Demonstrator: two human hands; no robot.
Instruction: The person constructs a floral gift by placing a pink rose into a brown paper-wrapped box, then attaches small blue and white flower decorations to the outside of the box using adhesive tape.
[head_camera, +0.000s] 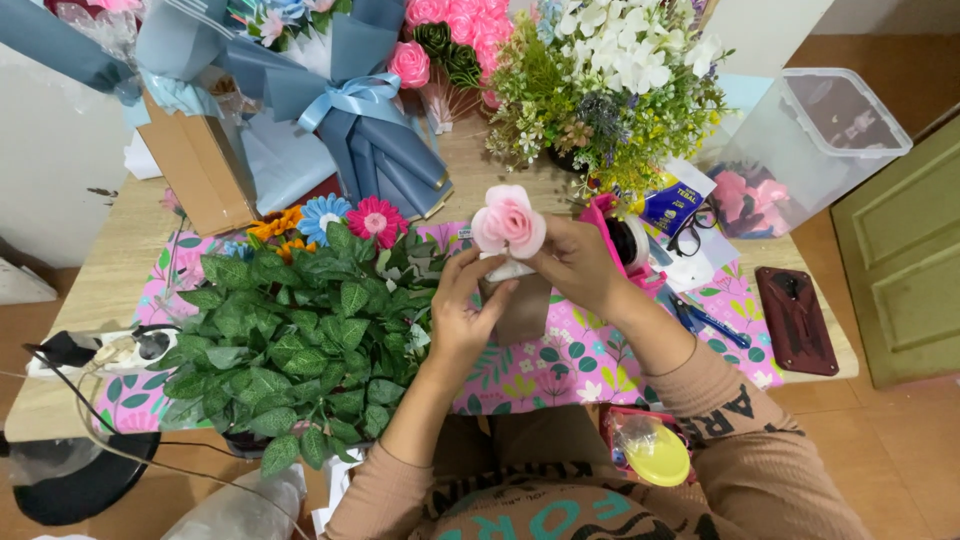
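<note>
While both hands meet above the middle of the table (120, 250), the right hand (578, 262) closes around the base of a pink fabric rose (509, 222), holding the bloom upright with its petals facing the camera. The left hand (466, 305) pinches the white wrapped stem (508, 270) just beneath the flower, fingers curled against it and touching the right hand's fingers. Below them lies a pink floral-print cloth (560, 360) spread over the tabletop. Just left of the hands stands a bushy artificial green plant (290, 340), with orange, blue and magenta daisies (325, 217) at its far edge. Behind the rose sits a blue-wrapped bouquet (375, 130) and a vase of white and green flowers (610, 85). To the right are a pink tape dispenser (625, 240), blue-handled pliers (712, 323), a dark red phone case (796, 320) and a clear plastic tub (815, 140).
</note>
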